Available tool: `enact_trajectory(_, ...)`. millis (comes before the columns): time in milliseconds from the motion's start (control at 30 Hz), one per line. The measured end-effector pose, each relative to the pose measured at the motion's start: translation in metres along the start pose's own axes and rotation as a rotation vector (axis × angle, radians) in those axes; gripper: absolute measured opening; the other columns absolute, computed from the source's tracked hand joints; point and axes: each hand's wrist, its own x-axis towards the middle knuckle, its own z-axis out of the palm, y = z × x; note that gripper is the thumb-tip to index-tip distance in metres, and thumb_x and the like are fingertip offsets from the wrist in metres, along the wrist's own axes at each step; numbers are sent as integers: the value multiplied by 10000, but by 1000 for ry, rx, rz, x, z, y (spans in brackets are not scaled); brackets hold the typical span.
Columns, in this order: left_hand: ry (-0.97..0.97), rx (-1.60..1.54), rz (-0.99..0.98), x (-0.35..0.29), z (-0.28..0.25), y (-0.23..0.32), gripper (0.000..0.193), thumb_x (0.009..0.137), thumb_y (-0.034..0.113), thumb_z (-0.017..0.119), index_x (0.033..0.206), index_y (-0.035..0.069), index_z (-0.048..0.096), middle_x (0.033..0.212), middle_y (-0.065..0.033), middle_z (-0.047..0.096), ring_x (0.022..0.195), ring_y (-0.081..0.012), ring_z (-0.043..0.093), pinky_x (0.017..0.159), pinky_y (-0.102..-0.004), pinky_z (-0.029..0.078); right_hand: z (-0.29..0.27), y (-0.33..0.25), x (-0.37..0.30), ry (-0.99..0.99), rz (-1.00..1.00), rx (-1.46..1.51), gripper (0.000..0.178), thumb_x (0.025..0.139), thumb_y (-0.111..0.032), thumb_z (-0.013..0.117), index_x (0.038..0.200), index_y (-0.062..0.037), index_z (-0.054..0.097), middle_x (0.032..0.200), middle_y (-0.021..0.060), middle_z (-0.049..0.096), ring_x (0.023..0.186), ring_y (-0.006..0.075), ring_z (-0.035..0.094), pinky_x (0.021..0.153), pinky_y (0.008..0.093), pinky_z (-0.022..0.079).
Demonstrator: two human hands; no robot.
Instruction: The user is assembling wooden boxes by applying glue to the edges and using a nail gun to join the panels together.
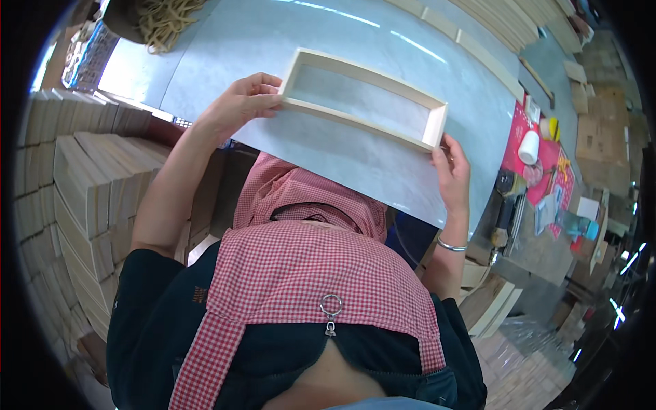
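A long, pale wooden frame [355, 120], rectangular and without a visible bottom, is held level at or just above the grey-white tabletop [253, 37]. My left hand [244, 104] grips its left end, the thumb at the near corner and the fingers around the side. At the right end, my right hand [452, 167] pinches the near corner between thumb and fingers. Through the middle of the frame the tabletop shows. Whether the frame's underside touches the table I cannot tell.
Stacked pale wooden pieces [89, 178] rise on the left. A bin of tan bands [167, 20] sits at the far left, with wooden strips [506, 20] at the far right. Rightward are a white cup [528, 147], a clear bottle [574, 224] and cardboard boxes [605, 137].
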Motion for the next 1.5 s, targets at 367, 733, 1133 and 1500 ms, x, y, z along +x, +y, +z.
enact_trajectory(367,-17,38,-215,1,3,25,289,862,82,725,1135,45,635,1046,-69,623,856,-137,604,751,-284,511,-8,-7,10,-122,196,206,299,931,-104,629,1222,-51,590,1082,52,617,843,130,548,730,248,474)
enact_trajectory(733,297,1269,902,-24,96,26,434,861,161,733,1267,84,599,1330,-125,546,1144,-274,568,988,-381,463,-228,55,114,773,268,-1204,617,862,-473,709,1271,-27,589,1185,234,648,1070,405,641,895,488,531)
enact_trajectory(1133,-61,888,187,125,38,129,274,956,266,582,945,53,754,878,-72,722,746,-221,603,780,-348,497,-266,96,134,957,395,-361,678,773,-382,842,1253,23,587,1150,232,661,927,303,695,729,337,617)
enact_trajectory(1500,-297,745,-71,157,25,143,284,961,308,612,1012,81,775,789,-24,663,739,-122,573,704,-262,448,-167,-11,76,1073,-203,463,429,901,-282,755,1094,21,521,1024,223,634,806,251,675,595,270,547)
